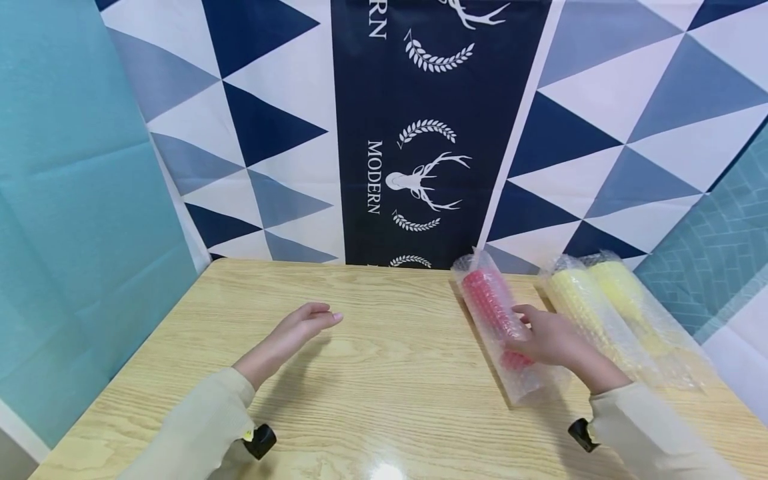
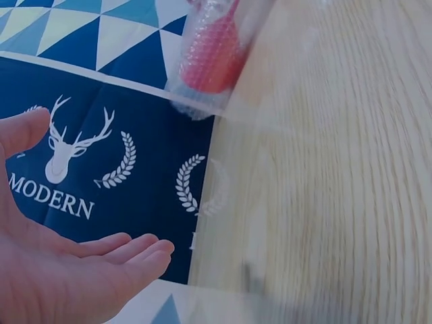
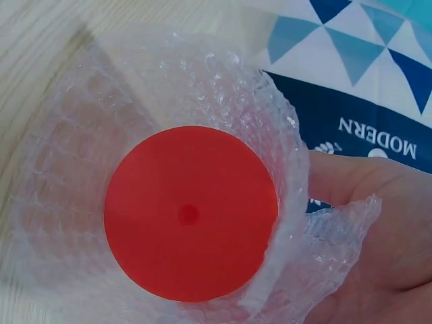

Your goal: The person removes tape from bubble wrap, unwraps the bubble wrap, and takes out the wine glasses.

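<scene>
A long red object in clear bubble wrap (image 1: pixel 491 300) lies slanted across the right part of the table. The right wrist view faces its flat, round red end (image 3: pixel 189 216), with loose bubble wrap flaring around it. In the left wrist view, the wrapped red object (image 2: pixel 214 54) shows a wide part narrowing to a stem; its exact kind is unclear. My right hand (image 1: pixel 549 337) grips the wrapped object from its right side, thumb and fingers on the wrap. My left hand (image 1: pixel 300 330) hovers over the table's left half, palm inward, fingers extended, holding nothing.
Two yellow objects in bubble wrap, a nearer one (image 1: pixel 585 313) and a farther one (image 1: pixel 624 293), lie side by side right of the red one. The wooden table (image 1: pixel 384 347) meets a patterned cloth (image 1: pixel 414 133) at its back edge.
</scene>
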A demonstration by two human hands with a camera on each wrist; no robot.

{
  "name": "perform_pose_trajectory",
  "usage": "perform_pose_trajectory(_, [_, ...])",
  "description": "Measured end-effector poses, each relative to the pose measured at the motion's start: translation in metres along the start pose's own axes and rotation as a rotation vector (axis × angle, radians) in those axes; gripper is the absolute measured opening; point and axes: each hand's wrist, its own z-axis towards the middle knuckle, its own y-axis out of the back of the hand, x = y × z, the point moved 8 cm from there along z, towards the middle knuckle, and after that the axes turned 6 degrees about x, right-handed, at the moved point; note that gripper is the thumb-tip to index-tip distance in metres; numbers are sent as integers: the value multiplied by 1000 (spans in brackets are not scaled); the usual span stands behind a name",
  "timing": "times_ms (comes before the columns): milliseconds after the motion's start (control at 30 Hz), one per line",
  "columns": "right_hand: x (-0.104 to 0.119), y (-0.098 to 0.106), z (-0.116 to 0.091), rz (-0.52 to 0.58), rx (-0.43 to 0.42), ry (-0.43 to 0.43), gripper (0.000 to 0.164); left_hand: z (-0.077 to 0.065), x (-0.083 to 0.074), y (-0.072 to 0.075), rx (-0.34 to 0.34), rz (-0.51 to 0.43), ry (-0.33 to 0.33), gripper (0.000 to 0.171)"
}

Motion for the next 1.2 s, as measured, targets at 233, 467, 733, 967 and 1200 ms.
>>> perform_pose_trajectory(233, [13,-4,1,24,-6,26,74,4,-10,-5,49,-104,-33,72])
perform_pose_trajectory(467, [24,-8,-1,40,7,39,72,8,-16,-9,68,-177,-58,64])
perform_pose_trajectory(733, [42,-15,-5,86,3,76,72,11,-23,-12,62,-210,-59,63])
perform_pose_trajectory(967, [48,-19,-9,121,7,55,74,16,-29,-19,69,-211,-60,65])
perform_pose_trajectory(1200, [50,-26,-11,160,11,36,73,15,-27,-24,64,-187,-39,63])
